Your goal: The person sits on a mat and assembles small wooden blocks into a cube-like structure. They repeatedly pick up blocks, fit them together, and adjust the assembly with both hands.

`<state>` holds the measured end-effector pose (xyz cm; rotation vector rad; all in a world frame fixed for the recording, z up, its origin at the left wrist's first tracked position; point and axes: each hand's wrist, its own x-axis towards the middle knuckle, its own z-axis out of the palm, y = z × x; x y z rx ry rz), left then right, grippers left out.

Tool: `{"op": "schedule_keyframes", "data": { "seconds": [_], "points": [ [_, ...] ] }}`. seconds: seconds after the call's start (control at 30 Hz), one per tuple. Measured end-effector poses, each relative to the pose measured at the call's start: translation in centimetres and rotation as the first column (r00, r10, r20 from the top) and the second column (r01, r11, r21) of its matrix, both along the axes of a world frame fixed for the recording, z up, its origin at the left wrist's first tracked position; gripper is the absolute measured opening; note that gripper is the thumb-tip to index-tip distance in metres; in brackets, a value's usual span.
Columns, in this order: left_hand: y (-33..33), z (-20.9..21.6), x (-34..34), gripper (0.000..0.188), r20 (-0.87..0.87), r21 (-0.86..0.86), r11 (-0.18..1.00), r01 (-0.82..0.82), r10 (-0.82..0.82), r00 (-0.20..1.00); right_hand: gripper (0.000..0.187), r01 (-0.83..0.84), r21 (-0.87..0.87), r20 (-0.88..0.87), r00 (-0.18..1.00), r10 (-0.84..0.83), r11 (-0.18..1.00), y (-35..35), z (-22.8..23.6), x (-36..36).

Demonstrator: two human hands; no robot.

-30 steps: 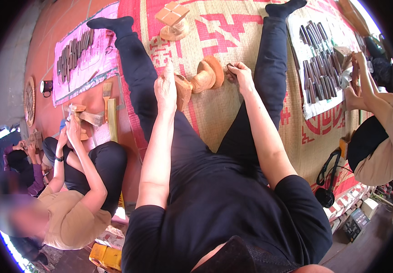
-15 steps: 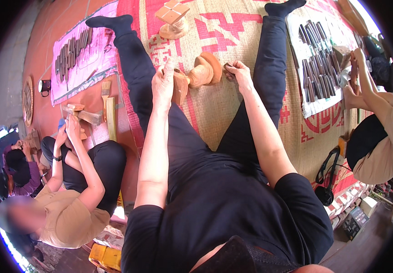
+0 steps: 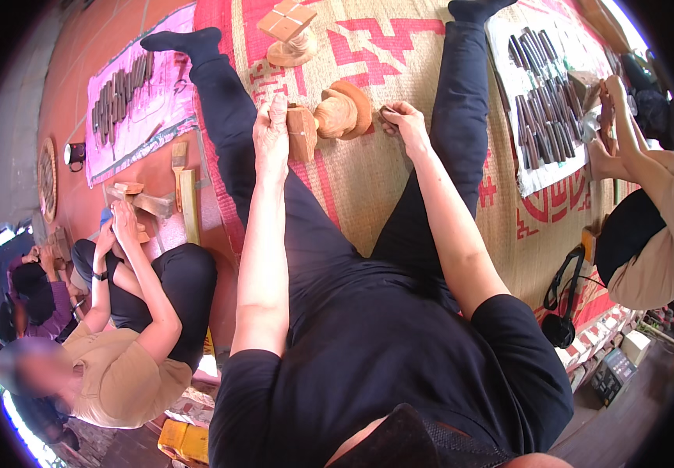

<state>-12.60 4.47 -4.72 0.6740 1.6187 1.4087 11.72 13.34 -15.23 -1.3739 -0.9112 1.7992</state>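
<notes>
Between my outstretched legs, my left hand (image 3: pixel 272 136) grips the square block end of a turned wooden piece (image 3: pixel 336 116). The piece lies sideways, its rounded body and wide disc end pointing right. Just right of the disc, my right hand (image 3: pixel 405 123) is closed, fingers pinched round a small dark object (image 3: pixel 388 114) whose kind I cannot make out. A narrow gap separates that hand from the wood. Farther off stands a second turned wooden piece (image 3: pixel 293 48), upright on the mat, with a square top marked by a pale cross.
A patterned red and straw mat (image 3: pixel 368 195) lies under me. Dark-handled tools rest on a pink cloth (image 3: pixel 157 117) at left and a white cloth (image 3: pixel 536 183) at right. A brush (image 3: pixel 179 160) lies near a seated co-worker (image 3: pixel 130 363); another person (image 3: pixel 649 257) sits at right.
The turned wooden piece has shifted slightly left and rotated in my left hand, showing more of its block end. My right hand has moved slightly left, still closed.
</notes>
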Motion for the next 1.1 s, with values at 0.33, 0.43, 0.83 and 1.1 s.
{"op": "schedule_keyframes", "data": {
  "seconds": [0.33, 0.43, 0.83, 1.1],
  "points": [
    [1.3, -0.7, -0.1, 0.041, 0.123, 0.168, 0.971, -0.171, 0.152, 0.981, 0.004, 0.027, -0.012, -0.011, 1.0, -0.028, 1.0, 0.0, -0.2, 0.1],
    [1.4, -0.8, -0.1, 0.037, 0.119, 0.173, 0.962, -0.212, 0.193, 0.974, 0.004, 0.053, -0.027, -0.03, 0.998, -0.054, 0.998, 0.0, -0.2, 0.0],
    [2.1, -1.2, 0.2, 0.047, -0.165, 0.069, 0.987, -0.146, 0.156, 0.974, 0.007, 0.09, -0.036, -0.028, 0.995, -0.091, 0.995, -0.1, 0.3, 0.0],
    [4.0, 1.6, 2.2, 0.031, -0.647, 0.135, 0.984, -0.117, 0.177, 0.742, 0.011, 0.097, -0.03, -0.051, 0.994, -0.098, 0.995, 0.0, -0.4, 0.0]
  ]
}}
